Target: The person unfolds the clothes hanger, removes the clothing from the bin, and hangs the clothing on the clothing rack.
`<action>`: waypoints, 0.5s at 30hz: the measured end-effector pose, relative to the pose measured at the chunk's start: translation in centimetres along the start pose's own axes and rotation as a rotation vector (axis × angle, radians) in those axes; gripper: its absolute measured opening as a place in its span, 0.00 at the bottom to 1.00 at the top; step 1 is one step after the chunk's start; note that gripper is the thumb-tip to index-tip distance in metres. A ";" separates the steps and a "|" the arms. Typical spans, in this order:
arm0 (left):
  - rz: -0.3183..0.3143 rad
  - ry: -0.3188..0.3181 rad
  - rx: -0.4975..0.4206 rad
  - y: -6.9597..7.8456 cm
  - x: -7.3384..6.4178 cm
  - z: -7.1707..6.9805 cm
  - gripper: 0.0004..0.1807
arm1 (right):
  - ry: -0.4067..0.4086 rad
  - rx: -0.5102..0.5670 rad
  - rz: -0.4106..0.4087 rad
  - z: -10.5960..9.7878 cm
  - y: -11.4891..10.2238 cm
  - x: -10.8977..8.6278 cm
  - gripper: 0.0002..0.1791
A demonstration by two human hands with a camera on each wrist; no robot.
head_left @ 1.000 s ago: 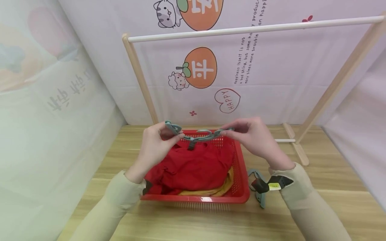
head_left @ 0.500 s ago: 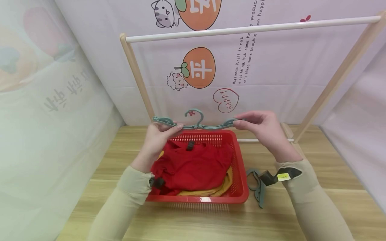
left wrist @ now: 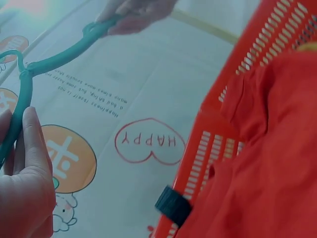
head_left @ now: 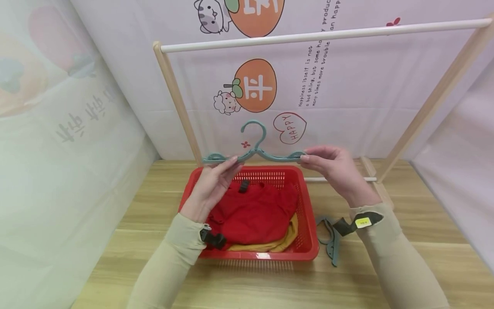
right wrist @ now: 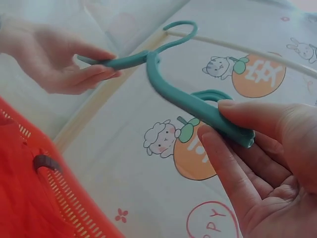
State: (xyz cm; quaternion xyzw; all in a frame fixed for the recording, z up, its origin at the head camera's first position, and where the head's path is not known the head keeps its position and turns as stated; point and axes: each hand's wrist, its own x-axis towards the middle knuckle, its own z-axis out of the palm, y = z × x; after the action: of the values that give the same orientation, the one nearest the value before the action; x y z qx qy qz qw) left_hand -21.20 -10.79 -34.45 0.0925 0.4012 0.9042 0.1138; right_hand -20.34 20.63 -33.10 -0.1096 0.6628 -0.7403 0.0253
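A teal clothes hanger [head_left: 276,158] is held up above the back of the red basket, arms spread and hook upward. My left hand [head_left: 211,185] pinches its left arm between thumb and fingers. At the opposite end my right hand [head_left: 335,171] pinches the right arm tip, which the right wrist view shows close up between thumb [right wrist: 257,116] and forefinger. Under the hands, the red basket [head_left: 311,227] holds a crumpled red garment [head_left: 254,219] with a yellow cloth [head_left: 283,241] beneath it. A black clip-like piece [head_left: 244,186] sits at the garment's back edge.
Behind the basket stands a rack with wooden posts [head_left: 175,98] and a white top rail [head_left: 308,37]. A second, folded teal hanger [head_left: 332,244] lies on the wood-grain table [head_left: 417,257], right of the basket. Printed white sheets [head_left: 347,107] hang around.
Both hands have raised the hanger from low over the basket's back. Its hook has swung from lying flat to upright. The right hand has shifted outward to the arm's end.
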 end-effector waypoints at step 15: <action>0.013 -0.022 -0.031 -1.2 0.1 -0.3 0.10 | 0.040 -0.245 0.040 -0.3 -0.2 -0.1 0.14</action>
State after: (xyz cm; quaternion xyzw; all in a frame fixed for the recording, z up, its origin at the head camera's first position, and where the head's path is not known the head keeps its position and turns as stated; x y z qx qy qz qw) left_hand -21.17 -10.17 -35.53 0.1035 0.3853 0.9099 0.1138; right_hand -20.25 20.97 -33.00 -0.0841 0.7506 -0.6552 0.0133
